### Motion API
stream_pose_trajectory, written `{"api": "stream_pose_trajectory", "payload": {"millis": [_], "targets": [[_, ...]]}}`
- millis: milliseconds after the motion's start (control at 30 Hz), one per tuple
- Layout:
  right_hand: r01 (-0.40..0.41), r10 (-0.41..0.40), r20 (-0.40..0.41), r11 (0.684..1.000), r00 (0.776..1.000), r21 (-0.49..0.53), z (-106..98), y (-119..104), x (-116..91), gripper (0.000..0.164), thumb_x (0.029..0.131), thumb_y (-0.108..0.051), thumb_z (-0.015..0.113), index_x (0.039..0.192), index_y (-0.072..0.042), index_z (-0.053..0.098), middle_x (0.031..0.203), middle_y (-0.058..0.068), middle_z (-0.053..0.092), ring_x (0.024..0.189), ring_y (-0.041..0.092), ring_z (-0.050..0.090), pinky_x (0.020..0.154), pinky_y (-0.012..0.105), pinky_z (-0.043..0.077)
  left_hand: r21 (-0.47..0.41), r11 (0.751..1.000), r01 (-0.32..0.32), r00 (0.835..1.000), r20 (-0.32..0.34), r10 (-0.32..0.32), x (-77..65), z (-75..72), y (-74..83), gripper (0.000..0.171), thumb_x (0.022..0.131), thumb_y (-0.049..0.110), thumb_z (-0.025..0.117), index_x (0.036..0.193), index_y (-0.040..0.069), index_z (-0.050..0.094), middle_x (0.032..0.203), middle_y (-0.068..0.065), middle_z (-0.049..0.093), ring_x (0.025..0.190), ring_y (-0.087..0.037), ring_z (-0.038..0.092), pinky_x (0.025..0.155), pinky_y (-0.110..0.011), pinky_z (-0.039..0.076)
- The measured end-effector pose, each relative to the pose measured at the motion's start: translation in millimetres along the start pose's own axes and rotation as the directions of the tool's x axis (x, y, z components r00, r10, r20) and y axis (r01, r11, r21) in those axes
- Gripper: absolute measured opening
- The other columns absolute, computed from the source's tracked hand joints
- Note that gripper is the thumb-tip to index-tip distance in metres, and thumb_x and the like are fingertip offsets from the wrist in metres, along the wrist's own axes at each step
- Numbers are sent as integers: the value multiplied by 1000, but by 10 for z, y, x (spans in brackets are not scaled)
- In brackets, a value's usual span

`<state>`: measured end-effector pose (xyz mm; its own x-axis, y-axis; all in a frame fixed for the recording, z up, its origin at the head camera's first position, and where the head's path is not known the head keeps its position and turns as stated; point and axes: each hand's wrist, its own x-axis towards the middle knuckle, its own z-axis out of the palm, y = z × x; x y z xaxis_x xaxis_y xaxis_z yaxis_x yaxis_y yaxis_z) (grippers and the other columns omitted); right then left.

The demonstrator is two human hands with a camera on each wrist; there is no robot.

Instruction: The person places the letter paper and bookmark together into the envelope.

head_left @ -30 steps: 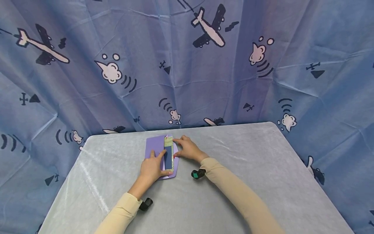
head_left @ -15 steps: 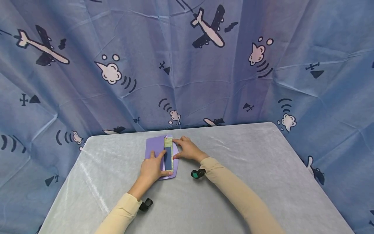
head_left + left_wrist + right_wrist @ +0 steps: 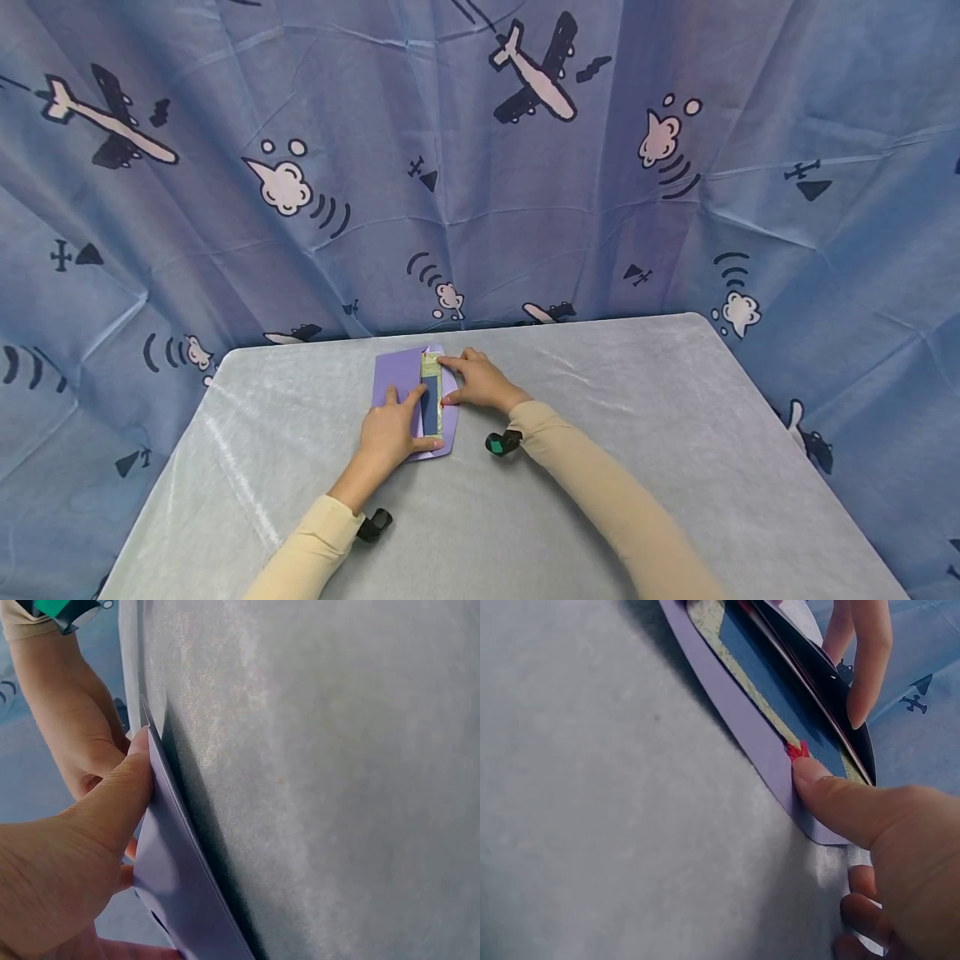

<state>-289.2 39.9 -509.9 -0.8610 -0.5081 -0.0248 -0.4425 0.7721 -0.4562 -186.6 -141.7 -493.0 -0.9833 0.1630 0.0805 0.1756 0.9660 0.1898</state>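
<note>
A purple envelope [image 3: 396,370] lies near the table's far side with its flap spread out to the right. Partway inside its mouth is a card [image 3: 432,406] with a yellow-green patterned border, a dark blue panel and a small red tassel [image 3: 798,750]. My left hand [image 3: 387,430] rests across the envelope with spread fingers, the thumb along its near edge. My right hand [image 3: 482,382] holds the card at its right edge, thumb beside the tassel and forefinger near the far corner. In the right wrist view, a left finger touches the gaping mouth's edge.
Pale grey velvety cloth covers the table [image 3: 570,492]. Behind it hangs a blue curtain [image 3: 480,200] printed with planes and clouds. A black device is strapped at each wrist, close above the cloth.
My right hand has moved slightly left, and the card has slid a little deeper into the envelope. My left hand has stayed in place.
</note>
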Motion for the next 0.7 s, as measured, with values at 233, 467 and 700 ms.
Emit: {"api": "stream_pose_trajectory", "payload": {"millis": [233, 467, 700], "targets": [[-9, 9, 1, 1000, 1000, -6, 4, -9, 27, 80, 78, -41, 82, 148, -24, 47, 105, 8, 52, 88, 17, 43, 75, 29, 39, 8, 1000, 3, 1000, 5, -3, 3, 3, -5, 101, 60, 64, 84, 144, 18, 52, 131, -35, 54, 74, -41, 67, 70, -53, 57], [-20, 20, 16, 1000, 1000, -9, 0, -6, 25, 78, 80, -41, 80, 149, -26, 45, 107, 8, 52, 90, 18, 44, 76, 30, 40, 8, 1000, 4, 1000, 7, -4, 11, 10, -7, 101, 60, 64, 84, 144, 19, 52, 129, -34, 54, 71, -38, 65, 69, -52, 57], [-50, 49, 57, 999, 997, 21, 2, 12, 47, 68, 88, -37, 71, 150, -28, 44, 109, 7, 51, 91, 18, 42, 77, 31, 38, 5, 1000, 0, 1000, 1, 0, 8, 14, -5, 101, 59, 64, 85, 143, 19, 52, 127, -33, 55, 71, -38, 65, 69, -52, 56]]}}
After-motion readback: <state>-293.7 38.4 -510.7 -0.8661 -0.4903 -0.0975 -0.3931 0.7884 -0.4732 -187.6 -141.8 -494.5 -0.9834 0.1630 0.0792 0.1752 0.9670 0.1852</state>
